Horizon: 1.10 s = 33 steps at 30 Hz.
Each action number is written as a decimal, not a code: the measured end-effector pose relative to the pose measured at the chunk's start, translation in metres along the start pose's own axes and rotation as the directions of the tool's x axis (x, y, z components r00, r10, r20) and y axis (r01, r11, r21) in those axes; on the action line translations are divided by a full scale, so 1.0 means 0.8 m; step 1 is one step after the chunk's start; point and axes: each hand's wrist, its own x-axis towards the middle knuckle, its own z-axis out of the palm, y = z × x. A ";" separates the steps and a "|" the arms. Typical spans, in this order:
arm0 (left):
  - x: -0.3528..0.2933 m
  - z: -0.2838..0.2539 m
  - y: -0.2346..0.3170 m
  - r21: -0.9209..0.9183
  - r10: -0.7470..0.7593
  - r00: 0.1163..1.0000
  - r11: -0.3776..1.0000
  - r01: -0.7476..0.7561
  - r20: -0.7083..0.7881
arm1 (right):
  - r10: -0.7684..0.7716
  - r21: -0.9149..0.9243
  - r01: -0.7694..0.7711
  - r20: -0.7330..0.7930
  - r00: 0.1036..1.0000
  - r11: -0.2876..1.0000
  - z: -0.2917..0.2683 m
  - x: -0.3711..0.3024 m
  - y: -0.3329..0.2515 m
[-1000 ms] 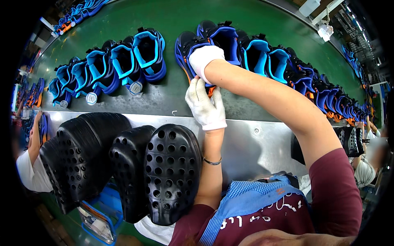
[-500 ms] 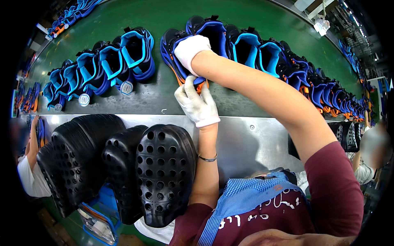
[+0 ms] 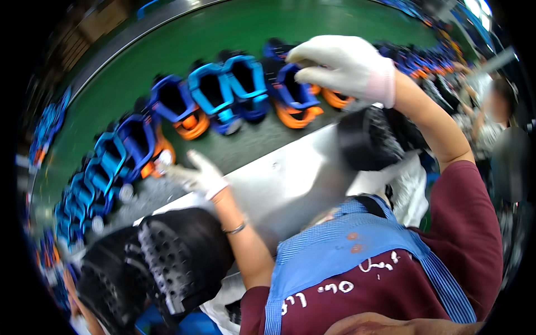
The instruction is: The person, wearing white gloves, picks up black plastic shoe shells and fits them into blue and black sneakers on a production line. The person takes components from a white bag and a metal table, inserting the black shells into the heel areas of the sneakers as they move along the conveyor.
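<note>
My right hand, in a white glove, is raised over the row of shoes. Its fingers are curved with a gap between thumb and fingertips, and nothing shows in them. Just below its fingertips sits a blue and orange shoe. My left hand, gloved too, has its fingers apart beside the orange heel of another blue shoe. A small whitish spot near those fingertips is too blurred to name. Between the hands stand a blue-orange shoe and two light-blue-lined shoes, openings toward me.
The shoes stand on a green conveyor belt edged by a metal ledge. Stacked black perforated moulded pieces lie near left; another black stack stands right. A co-worker is at the right, and another person's arm shows lower left.
My hands have come off the shoe they were holding and moved apart, the right one to the right, the left one left and lower. The whole view has swung and tilted.
</note>
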 end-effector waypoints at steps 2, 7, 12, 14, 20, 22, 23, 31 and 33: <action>-0.006 0.003 -0.007 -0.041 0.145 0.987 0.988 -0.147 -0.065 | 0.168 -0.049 -0.171 -0.058 0.984 0.984 -0.054 -0.086 0.035; -0.016 0.008 0.035 -0.238 0.213 0.976 0.951 -0.197 0.043 | 0.634 -0.084 -0.641 -0.091 0.768 0.763 -0.123 -0.272 0.043; 0.046 0.034 0.055 -0.088 0.375 0.907 0.927 -0.365 0.192 | 0.684 -0.084 -0.687 -0.067 0.726 0.721 -0.102 -0.347 0.035; 0.076 0.037 0.047 0.042 0.307 0.907 0.942 -0.332 0.290 | 0.703 -0.080 -0.701 -0.009 0.711 0.708 -0.086 -0.357 0.038; 0.077 0.009 0.044 0.155 0.352 0.811 0.870 -0.468 0.467 | 0.693 -0.068 -0.691 0.017 0.720 0.720 -0.076 -0.376 0.052; 0.056 -0.010 0.044 0.146 0.349 0.812 0.876 -0.460 0.468 | 0.634 -0.091 -0.635 -0.045 0.772 0.767 -0.072 -0.381 0.059; 0.048 -0.018 0.041 0.131 0.357 0.817 0.880 -0.457 0.453 | 0.599 -0.105 -0.604 -0.074 0.797 0.790 -0.070 -0.382 0.063; 0.022 -0.041 0.063 0.178 0.304 0.888 0.908 -0.380 0.344 | 0.638 -0.027 -0.639 -0.016 0.769 0.769 -0.076 -0.383 0.080; 0.014 -0.052 0.076 0.176 0.363 0.896 0.894 -0.412 0.257 | 0.645 0.028 -0.644 -0.040 0.763 0.764 -0.081 -0.390 0.081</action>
